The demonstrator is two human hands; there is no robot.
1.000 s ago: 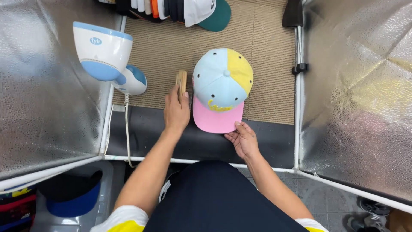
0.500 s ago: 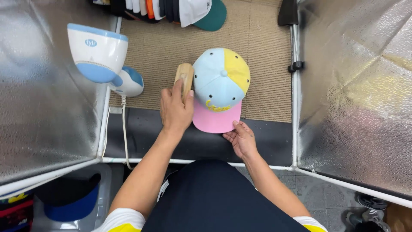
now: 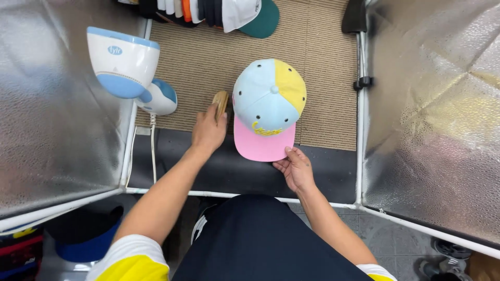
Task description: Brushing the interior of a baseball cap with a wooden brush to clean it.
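A baseball cap (image 3: pixel 268 104) with light blue and yellow panels and a pink brim lies on the beige mat, brim toward me. My right hand (image 3: pixel 295 169) touches the front edge of the pink brim with its fingertips. My left hand (image 3: pixel 208 132) rests on a small wooden brush (image 3: pixel 221 100) lying just left of the cap; the fingers cover its near end.
A white and blue steamer (image 3: pixel 127 67) stands at the left on a cord. A row of stacked caps (image 3: pixel 208 10) lies along the far edge. Silver reflective panels (image 3: pixel 52 104) wall in both sides, with a black clip (image 3: pixel 363 82) on the right frame.
My left hand has slid back toward me along the wooden brush. The right hand stays at the brim. The cap has not moved.
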